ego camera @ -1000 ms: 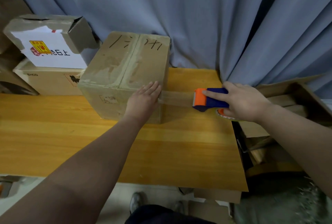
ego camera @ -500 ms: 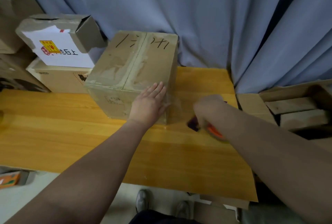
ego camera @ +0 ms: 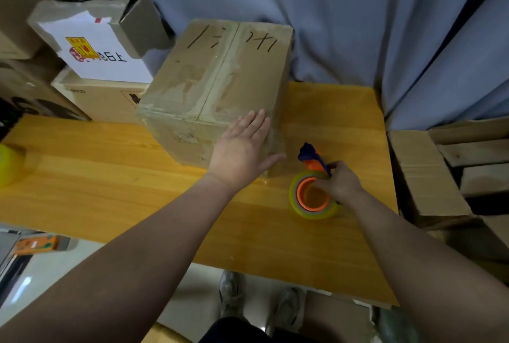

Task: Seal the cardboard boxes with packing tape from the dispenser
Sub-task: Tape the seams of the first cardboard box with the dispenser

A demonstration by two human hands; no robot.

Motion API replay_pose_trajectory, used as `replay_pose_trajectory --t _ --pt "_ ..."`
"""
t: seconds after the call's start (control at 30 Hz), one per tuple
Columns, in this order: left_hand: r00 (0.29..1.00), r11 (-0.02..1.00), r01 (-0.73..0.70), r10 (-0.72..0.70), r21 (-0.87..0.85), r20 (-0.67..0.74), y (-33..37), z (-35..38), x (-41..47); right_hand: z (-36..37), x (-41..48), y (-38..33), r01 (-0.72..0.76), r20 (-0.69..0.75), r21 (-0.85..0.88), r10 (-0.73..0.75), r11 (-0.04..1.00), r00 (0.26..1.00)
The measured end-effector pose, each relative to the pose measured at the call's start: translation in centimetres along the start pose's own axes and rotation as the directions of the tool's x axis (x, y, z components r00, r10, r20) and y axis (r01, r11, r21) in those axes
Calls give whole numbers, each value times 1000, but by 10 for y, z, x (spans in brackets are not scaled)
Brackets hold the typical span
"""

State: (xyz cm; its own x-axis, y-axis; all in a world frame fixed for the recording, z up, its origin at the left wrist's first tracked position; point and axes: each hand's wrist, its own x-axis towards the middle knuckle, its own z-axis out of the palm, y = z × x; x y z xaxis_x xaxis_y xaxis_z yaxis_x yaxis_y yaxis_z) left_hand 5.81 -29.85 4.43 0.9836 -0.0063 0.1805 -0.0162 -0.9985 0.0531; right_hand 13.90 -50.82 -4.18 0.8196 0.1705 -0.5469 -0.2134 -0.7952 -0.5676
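A closed cardboard box (ego camera: 217,81) with black handwriting and glossy tape along its top seam stands on the wooden table (ego camera: 110,177). My left hand (ego camera: 242,147) presses flat against the box's near right corner, fingers straight. Just right of the box, my right hand (ego camera: 340,183) grips the blue and orange tape dispenser (ego camera: 314,185), which lies on the table with its yellowish tape roll facing up. No tape strip is visibly stretched between dispenser and box.
More cardboard boxes (ego camera: 93,50) are stacked at the back left, one with a white label. A yellow tape roll (ego camera: 8,161) sits at the table's left edge. Flattened cardboard and wooden pieces (ego camera: 451,172) lie to the right. Grey curtain (ego camera: 358,26) behind.
My right hand has brought the dispenser from mid-air at the box's side down to the table; the stretched tape strip is gone. My left hand stays pressed on the box.
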Motion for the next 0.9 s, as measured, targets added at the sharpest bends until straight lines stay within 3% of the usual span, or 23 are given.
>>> replay_pose_trajectory --t 0.2,0.27,0.33,0.37,0.43,0.47,0.53,0.73,0.9 --pt "1000 1000 -5 5 16 2 1 -2 0 22 6 5 12 -36 16 -11 1000 999" --pt "1000 1000 -8 7 18 26 2 -4 0 25 0 2 159 -136 110 -144 981 980" --pt "999 1000 -3 2 18 50 3 -7 1 27 -21 -11 424 -297 234 -351 875 888" --pt "999 1000 -1 0 22 52 3 -7 2 27 -34 -21 552 -365 212 -459 807 810" --pt "999 1000 0 -1 22 54 5 -8 3 32 -53 -38 674 -413 -4 -616 738 671" --pt "998 1000 0 -1 16 59 6 -9 4 37 -54 -43 671 -409 -136 -658 729 632" --pt "997 1000 7 -7 9 81 7 -11 6 46 -54 -52 598 -409 -283 -659 749 631" --pt "992 1000 -4 5 -2 127 4 -14 7 53 -46 -62 466 -557 -330 -567 821 606" --pt "962 979 -195 179 62 206 -22 -19 3 60 -38 -60 392 -591 -394 -556 831 584"
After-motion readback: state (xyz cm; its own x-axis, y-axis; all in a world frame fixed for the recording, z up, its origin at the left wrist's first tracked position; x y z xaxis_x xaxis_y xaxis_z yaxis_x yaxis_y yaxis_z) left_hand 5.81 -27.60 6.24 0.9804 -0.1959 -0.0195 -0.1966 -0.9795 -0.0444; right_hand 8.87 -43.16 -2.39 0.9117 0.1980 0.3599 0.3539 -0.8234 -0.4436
